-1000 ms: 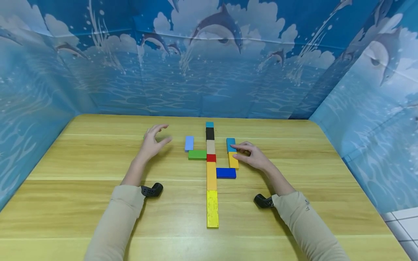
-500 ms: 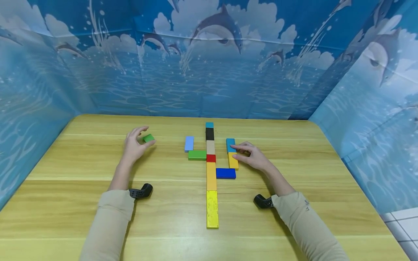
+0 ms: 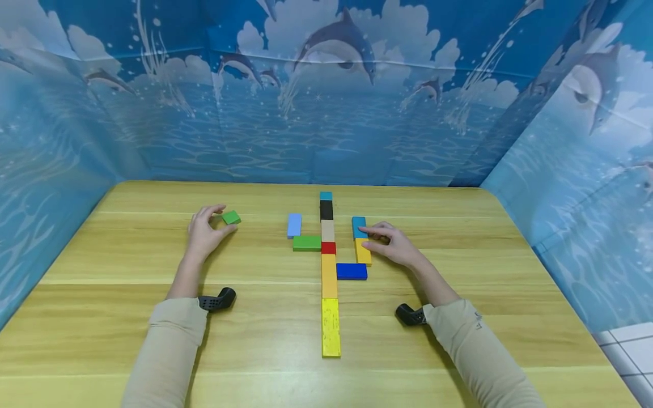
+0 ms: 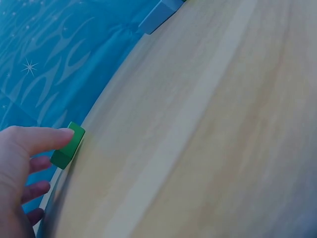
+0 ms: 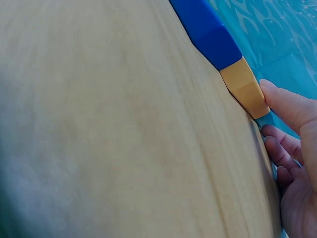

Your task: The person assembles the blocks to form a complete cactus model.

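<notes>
In the head view, my left hand (image 3: 205, 233) is at a small green block (image 3: 232, 217) lying on the table, thumb and fingers spread to either side of it. In the left wrist view the thumb overlaps that green block (image 4: 68, 146). My right hand (image 3: 391, 243) rests at a light blue block (image 3: 359, 225) and a yellow-orange block (image 3: 363, 253) set end to end. Its fingertips are on the light blue one, and its thumb is at the side of the yellow-orange block (image 5: 246, 89). A dark blue block (image 3: 352, 271) lies just below them.
A column of blocks runs down the middle, from a black block (image 3: 326, 209) through a red one (image 3: 329, 247) to a long yellow block (image 3: 330, 328). Left of it lie a long green block (image 3: 307, 243) and a periwinkle block (image 3: 294, 225). A dolphin-print curtain (image 3: 285, 147) stands behind the table.
My left hand has moved left from near the periwinkle block to the small green block, uncovering it. My right hand has stayed in place.
</notes>
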`<state>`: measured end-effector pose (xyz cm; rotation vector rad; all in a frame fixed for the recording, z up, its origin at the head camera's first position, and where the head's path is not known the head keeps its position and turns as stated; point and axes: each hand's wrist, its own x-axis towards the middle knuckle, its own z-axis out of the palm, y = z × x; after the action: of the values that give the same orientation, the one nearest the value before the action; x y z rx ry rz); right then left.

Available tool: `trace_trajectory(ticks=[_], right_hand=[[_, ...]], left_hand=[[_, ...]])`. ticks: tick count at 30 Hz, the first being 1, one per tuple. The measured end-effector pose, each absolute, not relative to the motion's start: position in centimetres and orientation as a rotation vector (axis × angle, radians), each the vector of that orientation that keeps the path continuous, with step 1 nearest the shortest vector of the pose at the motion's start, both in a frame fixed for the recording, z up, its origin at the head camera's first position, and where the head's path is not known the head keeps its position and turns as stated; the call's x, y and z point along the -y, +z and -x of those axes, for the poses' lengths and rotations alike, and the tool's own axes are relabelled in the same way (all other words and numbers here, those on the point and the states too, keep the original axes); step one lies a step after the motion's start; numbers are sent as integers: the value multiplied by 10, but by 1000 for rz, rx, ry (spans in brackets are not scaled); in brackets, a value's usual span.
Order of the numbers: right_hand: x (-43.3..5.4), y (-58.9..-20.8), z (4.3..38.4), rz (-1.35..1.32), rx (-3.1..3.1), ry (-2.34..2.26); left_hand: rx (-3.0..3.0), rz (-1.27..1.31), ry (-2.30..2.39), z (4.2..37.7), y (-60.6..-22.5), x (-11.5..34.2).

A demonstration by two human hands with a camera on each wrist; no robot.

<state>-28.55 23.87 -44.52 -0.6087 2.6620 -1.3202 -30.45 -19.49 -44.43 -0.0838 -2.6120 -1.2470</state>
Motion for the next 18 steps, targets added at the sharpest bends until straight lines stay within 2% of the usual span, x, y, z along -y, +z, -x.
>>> trace_trajectory(ticks=[18], right_hand=[[-238,-443,284,613,-2669,-1318]], left_hand=[[2643,57,-1137,306,-453,196]])
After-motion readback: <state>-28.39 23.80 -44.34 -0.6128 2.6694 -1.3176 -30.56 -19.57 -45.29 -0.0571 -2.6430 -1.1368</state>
